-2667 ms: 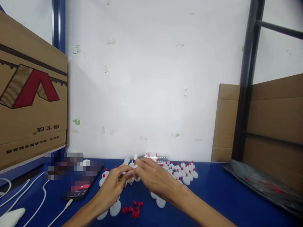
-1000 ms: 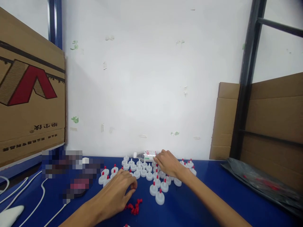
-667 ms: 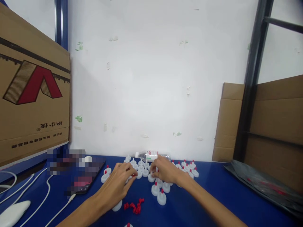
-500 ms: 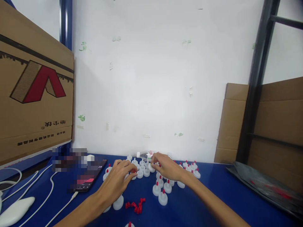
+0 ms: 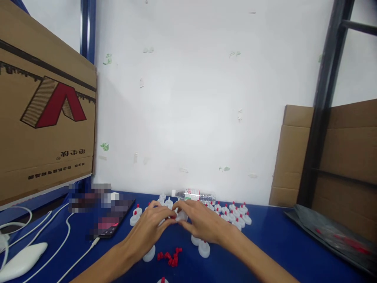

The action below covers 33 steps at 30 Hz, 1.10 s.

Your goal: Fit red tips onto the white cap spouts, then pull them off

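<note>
Near the bottom edge of the frame, a white nozzle cap with a red tip [image 5: 163,280] stands partly cut off on a blue table [image 5: 253,259]. Just beyond it, loose red tips [image 5: 171,257] lie in a small scatter, with a white cap [image 5: 149,253] to their left and a pair of white caps [image 5: 204,249] to their right. At lower left rest a white device [image 5: 25,259] and looping white cables [image 5: 69,232].

At lower centre, a person's two hands meet over a held white cap [image 5: 182,215]. The right hand [image 5: 198,219] grips it between thumb and fingers, while the left hand [image 5: 154,220] pinches a small red piece [image 5: 176,212] against it, mostly hidden by the fingertips.

A phone [image 5: 114,220], partly pixelated, lies left of the hands. Red-tipped caps [image 5: 235,216] crowd together to their right; behind them a clear bottle [image 5: 194,195] lies on its side near the table's far edge. A dark plastic bag [image 5: 332,232] occupies the lower right. A printed carton [image 5: 53,118] fills the upper left, cardboard [image 5: 294,157] stands at right, and a scuffed white wall [image 5: 188,98] rises behind.
</note>
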Available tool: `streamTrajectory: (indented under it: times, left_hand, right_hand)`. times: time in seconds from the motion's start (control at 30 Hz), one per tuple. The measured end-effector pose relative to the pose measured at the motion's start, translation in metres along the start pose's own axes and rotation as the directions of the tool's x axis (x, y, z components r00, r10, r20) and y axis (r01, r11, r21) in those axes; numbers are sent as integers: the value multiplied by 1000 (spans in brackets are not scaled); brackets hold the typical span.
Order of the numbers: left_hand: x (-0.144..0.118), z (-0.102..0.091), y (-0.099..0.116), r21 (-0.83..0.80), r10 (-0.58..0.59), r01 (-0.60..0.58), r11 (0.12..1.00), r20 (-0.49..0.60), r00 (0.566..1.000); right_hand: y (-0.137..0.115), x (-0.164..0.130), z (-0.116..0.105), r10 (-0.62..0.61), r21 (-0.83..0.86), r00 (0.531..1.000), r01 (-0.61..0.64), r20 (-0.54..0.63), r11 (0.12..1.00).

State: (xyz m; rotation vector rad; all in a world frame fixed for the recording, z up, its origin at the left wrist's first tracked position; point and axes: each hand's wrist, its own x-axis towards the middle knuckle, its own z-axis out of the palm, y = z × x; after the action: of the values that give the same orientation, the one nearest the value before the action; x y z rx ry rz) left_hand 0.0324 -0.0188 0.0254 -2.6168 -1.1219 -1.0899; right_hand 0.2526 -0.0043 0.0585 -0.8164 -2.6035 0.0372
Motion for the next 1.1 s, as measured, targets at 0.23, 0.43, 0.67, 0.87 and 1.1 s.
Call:
streamTrajectory:
  times: [0.23, 0.43, 0.67, 0.87, 1.1]
  left_hand:
    - [-2, 5, 0, 1, 34, -34, 999, 53, 998]
    - [-2, 6, -4, 57, 6, -7, 998, 10, 1000]
    - [4, -6, -9, 75, 42, -39, 996, -33, 999]
    - [1, -13, -1, -21, 41, -42, 999, -59, 997]
    - [2, -18, 13, -187, -15, 16, 982, 5, 1000]
  right_hand:
    - [-3, 2, -2, 27, 17, 1000, -27, 5, 999]
    - [-5, 2, 3, 43, 9, 999, -43, 23, 999]
    - [-24, 3, 4, -37, -274, 996, 14, -80, 962]
    - [-39, 0, -6, -163, -384, 982, 116, -93, 916]
    - [-40, -2, -10, -270, -429, 960, 216, -69, 877]
